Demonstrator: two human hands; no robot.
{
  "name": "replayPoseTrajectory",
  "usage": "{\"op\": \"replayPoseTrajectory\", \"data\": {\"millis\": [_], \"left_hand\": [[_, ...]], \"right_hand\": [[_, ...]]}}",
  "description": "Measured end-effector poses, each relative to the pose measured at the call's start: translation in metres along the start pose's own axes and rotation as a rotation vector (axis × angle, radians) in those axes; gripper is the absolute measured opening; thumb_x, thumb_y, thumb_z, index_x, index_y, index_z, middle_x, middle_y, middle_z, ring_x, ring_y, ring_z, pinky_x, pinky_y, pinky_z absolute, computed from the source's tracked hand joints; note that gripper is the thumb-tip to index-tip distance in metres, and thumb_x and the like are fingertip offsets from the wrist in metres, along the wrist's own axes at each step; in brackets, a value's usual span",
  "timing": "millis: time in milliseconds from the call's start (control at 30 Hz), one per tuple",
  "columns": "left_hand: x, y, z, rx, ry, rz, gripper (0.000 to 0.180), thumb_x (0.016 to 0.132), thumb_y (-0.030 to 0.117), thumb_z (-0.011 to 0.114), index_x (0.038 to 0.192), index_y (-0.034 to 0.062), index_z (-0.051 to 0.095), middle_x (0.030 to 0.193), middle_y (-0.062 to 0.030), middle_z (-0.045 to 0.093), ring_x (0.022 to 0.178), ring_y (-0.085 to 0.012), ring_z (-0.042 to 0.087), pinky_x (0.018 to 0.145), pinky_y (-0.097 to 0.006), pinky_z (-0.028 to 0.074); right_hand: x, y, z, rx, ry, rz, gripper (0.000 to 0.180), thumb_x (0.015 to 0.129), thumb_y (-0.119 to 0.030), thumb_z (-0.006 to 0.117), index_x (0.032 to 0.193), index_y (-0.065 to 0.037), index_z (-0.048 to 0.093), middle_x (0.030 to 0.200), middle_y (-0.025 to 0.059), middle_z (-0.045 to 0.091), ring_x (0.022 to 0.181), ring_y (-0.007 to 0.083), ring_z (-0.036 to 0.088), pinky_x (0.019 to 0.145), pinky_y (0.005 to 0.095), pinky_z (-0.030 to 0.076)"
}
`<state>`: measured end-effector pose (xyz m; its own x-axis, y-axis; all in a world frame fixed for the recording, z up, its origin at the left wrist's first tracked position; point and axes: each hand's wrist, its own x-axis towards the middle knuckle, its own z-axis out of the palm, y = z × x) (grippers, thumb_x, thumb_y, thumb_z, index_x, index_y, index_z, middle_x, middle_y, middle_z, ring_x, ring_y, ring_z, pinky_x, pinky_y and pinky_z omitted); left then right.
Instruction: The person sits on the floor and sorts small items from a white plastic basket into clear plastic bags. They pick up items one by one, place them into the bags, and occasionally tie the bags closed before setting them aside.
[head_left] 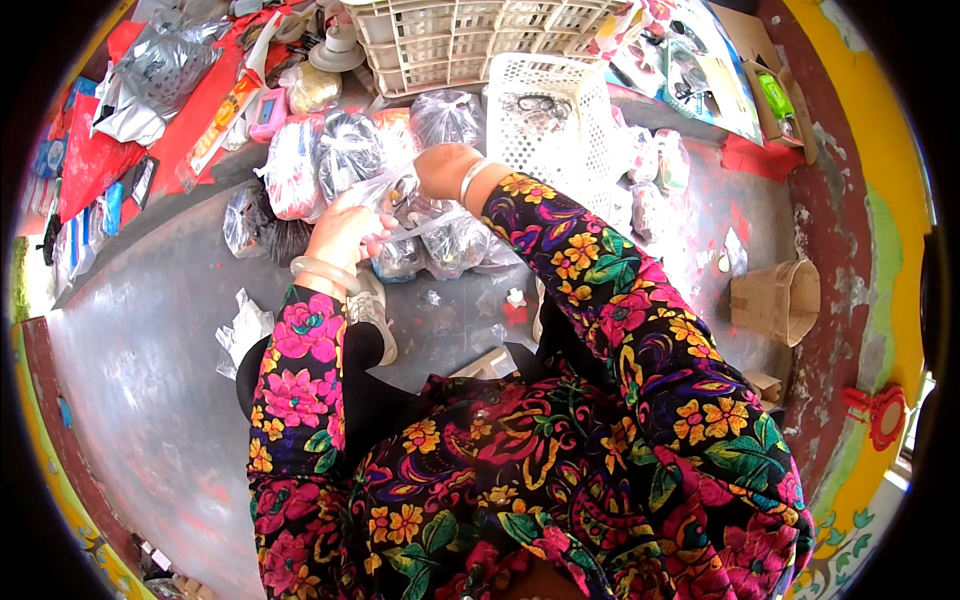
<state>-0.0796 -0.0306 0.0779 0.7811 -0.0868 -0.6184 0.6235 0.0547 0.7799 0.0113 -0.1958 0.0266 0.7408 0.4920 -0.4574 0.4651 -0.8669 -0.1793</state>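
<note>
Overhead, the scene runs as follows. At far left a red sheet (95,160) lies along the floor edge with silver foil packets (160,65) on it. Next come several filled clear bags (320,160) of dark small goods, grouped on the grey floor (160,370). The left hand (345,232), wearing a pale bangle (322,270), is closed on the neck of a clear plastic bag (425,235) that sits on the floor just in front of the person, among the other bags. The right hand (445,170), with a silver bangle at the wrist, is closed on the same bag's upper film (fingertips are hidden, so the exact pinch cannot be told). Behind it stands a white perforated basket (545,115), with a larger cream crate (460,40) beyond. At far right a brown cardboard box (775,300) rests near the painted wall.
</note>
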Motion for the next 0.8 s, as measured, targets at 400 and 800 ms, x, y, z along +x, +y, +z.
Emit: {"op": "replayPoseTrajectory", "data": {"millis": [400,800], "left_hand": [[0.014,-0.005,-0.007,0.03,0.033,0.012,0.02,0.077,0.017,0.054,0.096,0.0098,0.054,0.072,-0.0015,0.057,0.067,-0.0113,0.052,0.058,-0.025,0.041],[0.023,-0.004,0.006,-0.276,-0.035,-0.078,0.024,0.083,0.024,0.049,0.097,0.0055,0.056,0.083,-0.0053,0.059,0.077,-0.0161,0.055,0.064,-0.029,0.042]], "right_hand": [[-0.037,0.004,-0.048,-0.105,0.369,0.114,0.022,0.079,-0.014,0.046,0.091,-0.007,0.063,0.091,0.0124,0.063,0.085,0.0252,0.061,0.072,0.0346,0.048],[-0.034,0.023,-0.031,-0.174,0.254,0.06,0.021,0.075,-0.014,0.05,0.09,-0.006,0.063,0.09,0.0121,0.063,0.085,0.0243,0.061,0.071,0.0346,0.048]]}}
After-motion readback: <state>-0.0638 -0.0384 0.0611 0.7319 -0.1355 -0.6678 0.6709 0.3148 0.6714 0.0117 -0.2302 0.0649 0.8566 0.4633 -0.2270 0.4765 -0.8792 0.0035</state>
